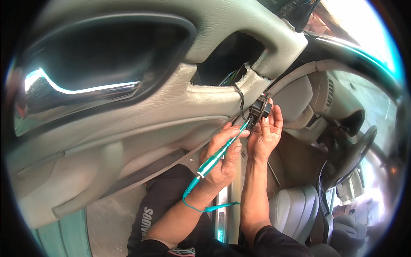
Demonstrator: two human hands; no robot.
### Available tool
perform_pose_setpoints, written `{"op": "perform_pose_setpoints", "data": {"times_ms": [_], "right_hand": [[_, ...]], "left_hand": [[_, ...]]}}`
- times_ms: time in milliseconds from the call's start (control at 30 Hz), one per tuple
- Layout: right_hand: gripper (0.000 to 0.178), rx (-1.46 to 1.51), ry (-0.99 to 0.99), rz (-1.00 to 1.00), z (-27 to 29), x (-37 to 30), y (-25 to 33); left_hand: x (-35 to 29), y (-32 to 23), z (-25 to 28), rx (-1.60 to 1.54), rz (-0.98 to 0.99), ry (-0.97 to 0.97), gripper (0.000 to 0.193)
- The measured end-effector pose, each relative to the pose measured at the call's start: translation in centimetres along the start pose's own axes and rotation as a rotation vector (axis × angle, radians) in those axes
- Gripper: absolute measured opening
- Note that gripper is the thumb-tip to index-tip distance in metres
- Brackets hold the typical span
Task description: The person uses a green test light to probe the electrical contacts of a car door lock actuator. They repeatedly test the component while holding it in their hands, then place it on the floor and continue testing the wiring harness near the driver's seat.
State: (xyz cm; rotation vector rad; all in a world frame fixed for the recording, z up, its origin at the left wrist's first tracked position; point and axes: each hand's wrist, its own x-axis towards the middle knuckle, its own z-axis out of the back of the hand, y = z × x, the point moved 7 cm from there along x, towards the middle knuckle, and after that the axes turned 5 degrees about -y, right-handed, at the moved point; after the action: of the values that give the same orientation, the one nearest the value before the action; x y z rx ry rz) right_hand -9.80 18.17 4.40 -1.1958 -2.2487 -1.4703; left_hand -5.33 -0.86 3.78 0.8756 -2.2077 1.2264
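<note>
My left hand [225, 165] is closed around a teal circuit tester [212, 162], a pen-like probe with a cable trailing from its rear end. The probe's tip meets the lower part of a small black window switch module [258, 107], though the exact contact point is too small to make out. My right hand [264, 139] grips this module from below and the right side, fingers curled behind it. Dark wires [242, 103] run from the module up into an opening [231, 55] in the beige door panel [171, 100]. The panel's trim is torn beside that opening.
A chrome door handle [85, 90] sits in a dark recess at the left. Right of the hands are the car's grey seat [293, 210], steering wheel [353, 158] and dashboard [338, 96]. The tester's teal cable [222, 207] loops below my left wrist toward the door sill.
</note>
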Motion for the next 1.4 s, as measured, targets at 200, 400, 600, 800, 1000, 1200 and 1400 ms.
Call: {"op": "perform_pose_setpoints", "data": {"times_ms": [200,400,600,800,1000,1200,1400], "right_hand": [[0.047,0.262,0.071,-0.144,-0.7,-0.4,-0.7],[0.049,0.234,0.063,-0.156,-3.6,-0.3,-0.1],[0.044,0.123,0.014,-0.128,-3.0,0.1,-0.4],[0.037,0.153,0.011,-0.063,-3.4,0.2,-0.3],[0.037,0.134,-0.030,-0.036,-3.3,0.3,-0.3],[0.028,0.207,0.050,-0.052,-3.0,0.8,-0.5],[0.028,0.181,0.041,-0.037,-2.4,1.1,-0.5]], "left_hand": [[0.2,-0.3,0.0,-0.031,0.011,0.004,0.030],[-0.2,-0.3,-0.1,-0.144,0.057,-0.020,0.029],[-0.4,0.0,-0.1,-0.249,0.109,-0.031,0.024],[-0.6,-0.2,0.0,-0.273,0.119,-0.080,0.025],[-0.2,-0.6,-0.1,-0.119,0.081,-0.038,0.032],[-0.1,-0.6,-0.1,-0.092,0.072,-0.032,0.030],[0.1,-1.1,-0.3,0.023,-0.079,-0.081,0.024]]}}
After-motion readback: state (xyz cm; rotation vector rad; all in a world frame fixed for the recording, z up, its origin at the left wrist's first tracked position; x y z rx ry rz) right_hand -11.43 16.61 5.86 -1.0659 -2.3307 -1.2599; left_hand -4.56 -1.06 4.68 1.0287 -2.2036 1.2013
